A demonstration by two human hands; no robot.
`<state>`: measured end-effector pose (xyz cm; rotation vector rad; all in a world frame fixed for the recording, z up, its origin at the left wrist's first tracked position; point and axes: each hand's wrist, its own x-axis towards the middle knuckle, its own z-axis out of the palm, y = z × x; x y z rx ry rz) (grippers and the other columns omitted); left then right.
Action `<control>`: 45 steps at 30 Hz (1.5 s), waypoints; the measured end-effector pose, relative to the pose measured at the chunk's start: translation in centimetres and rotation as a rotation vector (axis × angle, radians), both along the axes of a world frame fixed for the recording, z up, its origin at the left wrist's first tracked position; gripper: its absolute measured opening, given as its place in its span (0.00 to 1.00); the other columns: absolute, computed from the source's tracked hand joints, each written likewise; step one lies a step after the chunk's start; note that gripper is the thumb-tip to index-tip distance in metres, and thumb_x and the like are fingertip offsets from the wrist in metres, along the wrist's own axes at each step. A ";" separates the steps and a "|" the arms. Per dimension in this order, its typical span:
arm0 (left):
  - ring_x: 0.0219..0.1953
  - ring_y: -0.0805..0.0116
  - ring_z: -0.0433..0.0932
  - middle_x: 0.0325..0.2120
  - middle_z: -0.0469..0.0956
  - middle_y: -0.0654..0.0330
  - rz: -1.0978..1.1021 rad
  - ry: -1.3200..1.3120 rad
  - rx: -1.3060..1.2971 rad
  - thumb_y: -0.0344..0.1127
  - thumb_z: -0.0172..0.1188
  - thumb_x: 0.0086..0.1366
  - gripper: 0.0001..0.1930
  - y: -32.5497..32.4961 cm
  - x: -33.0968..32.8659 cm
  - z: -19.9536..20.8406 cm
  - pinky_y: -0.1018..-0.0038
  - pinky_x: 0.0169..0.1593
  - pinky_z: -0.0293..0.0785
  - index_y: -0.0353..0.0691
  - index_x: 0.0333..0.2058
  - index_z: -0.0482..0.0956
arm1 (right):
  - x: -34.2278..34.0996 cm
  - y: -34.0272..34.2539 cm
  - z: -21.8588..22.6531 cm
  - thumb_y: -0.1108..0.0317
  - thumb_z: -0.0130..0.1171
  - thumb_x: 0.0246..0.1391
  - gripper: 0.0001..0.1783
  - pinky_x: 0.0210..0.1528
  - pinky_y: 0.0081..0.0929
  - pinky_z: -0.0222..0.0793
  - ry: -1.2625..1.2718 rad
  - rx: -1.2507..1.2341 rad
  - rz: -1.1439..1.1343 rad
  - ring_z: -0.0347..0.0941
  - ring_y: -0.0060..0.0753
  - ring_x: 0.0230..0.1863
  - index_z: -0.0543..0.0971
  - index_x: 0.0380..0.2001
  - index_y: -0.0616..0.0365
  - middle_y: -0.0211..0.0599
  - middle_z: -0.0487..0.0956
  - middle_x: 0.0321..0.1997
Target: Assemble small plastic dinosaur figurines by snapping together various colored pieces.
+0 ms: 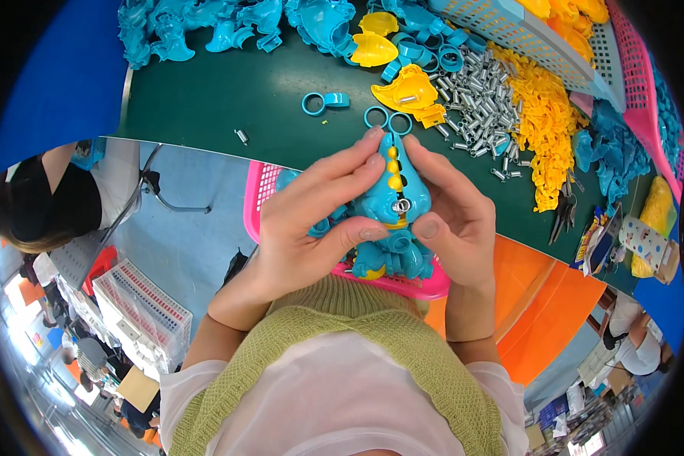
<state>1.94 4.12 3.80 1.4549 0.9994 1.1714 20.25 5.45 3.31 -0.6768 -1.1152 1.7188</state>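
Observation:
Between my two hands is a blue plastic toy piece (374, 201), with a row of yellow spikes along it and a small shiny metal part (401, 206) near its lower end. My left hand (311, 201) wraps its left side, fingers along the upper part and thumb near the metal part. My right hand (457, 209) closes on the opposite side, its thumb also by the metal part. Just past my fingertips, two blue rings (376, 117) lie at the tip of the piece. Under my hands is a pink basket (251, 204) holding more blue and yellow toy pieces (394, 257).
The dark green table (197, 99) carries loose blue rings (311, 104), yellow shells (407, 87), a heap of silver metal cylinders (479, 95), yellow parts (543, 125) and blue shells (243, 23). Pliers (563, 216) lie at the right edge. Another person sits at left.

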 end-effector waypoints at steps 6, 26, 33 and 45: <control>0.52 0.54 0.69 0.48 0.69 0.43 0.018 0.218 0.099 0.37 0.63 0.52 0.23 0.1 -0.1 0.2 0.67 0.53 0.65 0.29 0.44 0.73 | 0.2 0.0 -0.1 0.72 0.59 0.48 0.29 0.55 0.30 0.63 -0.080 -0.028 0.003 0.63 0.35 0.56 0.64 0.54 0.67 0.47 0.63 0.58; 0.49 0.55 0.72 0.47 0.70 0.41 -0.022 0.266 0.190 0.37 0.64 0.49 0.24 0.3 -0.3 0.3 0.69 0.50 0.68 0.30 0.43 0.74 | 0.3 -0.2 -0.2 0.74 0.60 0.47 0.30 0.57 0.33 0.61 -0.084 0.032 0.014 0.60 0.38 0.59 0.63 0.55 0.66 0.49 0.60 0.60; 0.49 0.55 0.71 0.48 0.69 0.41 -0.021 0.228 0.189 0.35 0.65 0.48 0.24 0.7 -0.1 0.1 0.67 0.50 0.68 0.30 0.44 0.74 | -0.1 -0.2 -0.1 0.75 0.60 0.46 0.31 0.57 0.32 0.60 -0.070 0.029 -0.030 0.60 0.37 0.59 0.64 0.54 0.66 0.47 0.61 0.59; 0.46 0.62 0.70 0.47 0.66 0.53 -0.140 -0.055 -0.087 0.32 0.61 0.54 0.23 0.7 0.5 -0.5 0.71 0.50 0.67 0.33 0.49 0.70 | -0.7 0.3 -0.2 0.67 0.73 0.28 0.43 0.51 0.28 0.62 -0.480 0.257 -0.155 0.61 0.31 0.50 0.63 0.52 0.57 0.36 0.61 0.46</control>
